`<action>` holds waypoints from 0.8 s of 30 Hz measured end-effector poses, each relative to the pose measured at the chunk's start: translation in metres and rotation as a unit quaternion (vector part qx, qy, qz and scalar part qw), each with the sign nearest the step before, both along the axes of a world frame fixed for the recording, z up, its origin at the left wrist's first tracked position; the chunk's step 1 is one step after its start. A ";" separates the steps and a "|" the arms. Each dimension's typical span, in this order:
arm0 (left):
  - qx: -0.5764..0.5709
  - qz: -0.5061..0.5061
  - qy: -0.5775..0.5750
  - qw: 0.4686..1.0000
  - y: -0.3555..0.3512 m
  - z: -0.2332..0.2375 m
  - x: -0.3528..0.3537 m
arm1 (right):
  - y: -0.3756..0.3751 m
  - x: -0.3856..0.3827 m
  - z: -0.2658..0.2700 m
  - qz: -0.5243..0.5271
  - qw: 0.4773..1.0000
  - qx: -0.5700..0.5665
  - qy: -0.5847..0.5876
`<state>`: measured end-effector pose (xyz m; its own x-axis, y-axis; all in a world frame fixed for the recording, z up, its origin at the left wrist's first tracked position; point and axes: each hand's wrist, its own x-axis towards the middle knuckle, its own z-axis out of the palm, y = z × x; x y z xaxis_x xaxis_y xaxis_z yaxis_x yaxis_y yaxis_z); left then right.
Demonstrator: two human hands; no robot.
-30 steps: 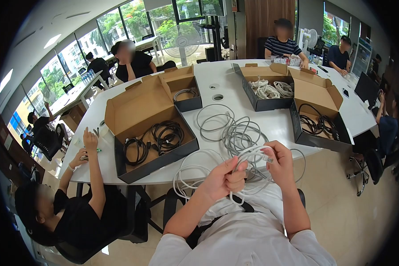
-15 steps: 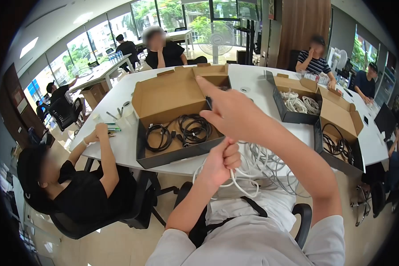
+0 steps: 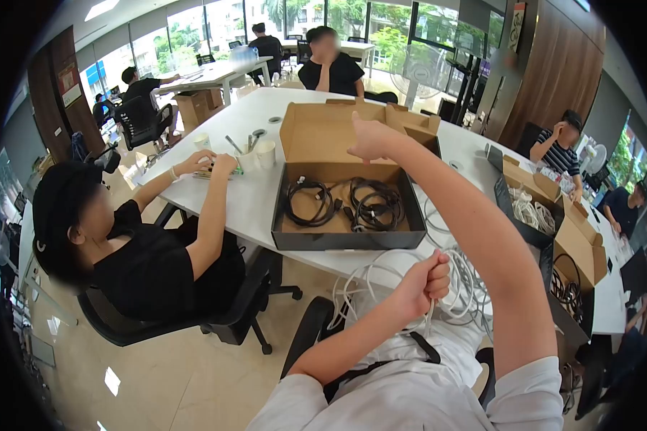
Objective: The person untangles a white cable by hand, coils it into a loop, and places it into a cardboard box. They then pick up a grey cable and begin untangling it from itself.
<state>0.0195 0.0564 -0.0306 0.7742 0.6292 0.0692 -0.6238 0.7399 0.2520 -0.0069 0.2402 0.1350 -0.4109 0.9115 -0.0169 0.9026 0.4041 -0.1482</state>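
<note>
My left hand (image 3: 425,286) is closed in a fist round a white cable (image 3: 370,276), above my lap. More white and grey cables hang in loose loops beside it at the table edge. Stretched out over the raised lid (image 3: 320,133) of a dark cardboard box (image 3: 345,240), my right hand (image 3: 374,138) points with its index finger and has nothing visible in it. Coiled black cables (image 3: 375,204) lie inside that box, in two bundles.
At the left sits a person in black (image 3: 144,251), hands near pens and paper cups (image 3: 265,153). Right of my arm are open boxes with white cables (image 3: 533,211) and black cables (image 3: 566,287). Other people sit farther back and right, and a fan (image 3: 418,72) stands behind.
The view has swung left, so the table and boxes sit differently in it. My right hand has moved from above the box's right side to over its lid. My left hand still grips the white cable.
</note>
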 end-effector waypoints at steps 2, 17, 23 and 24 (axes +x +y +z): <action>-0.016 0.006 -0.007 1.000 -0.002 0.005 -0.007 | 0.016 -0.003 -0.003 -0.003 1.000 -0.003 -0.002; -0.009 0.108 -0.018 0.994 0.008 0.005 -0.031 | 0.052 0.052 0.012 -0.013 0.996 -0.085 0.036; -0.019 0.099 -0.001 0.995 0.011 -0.004 -0.021 | 0.045 0.103 0.003 -0.018 0.995 -0.080 0.053; -0.025 0.097 0.001 0.995 0.011 -0.006 -0.019 | 0.046 0.111 0.000 -0.023 0.994 -0.080 0.066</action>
<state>0.0001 0.0672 -0.0364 0.6384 0.7690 0.0335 -0.7554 0.6175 0.2193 0.1040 0.2857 0.1345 -0.3770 0.9194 -0.1123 0.8878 0.3241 -0.3268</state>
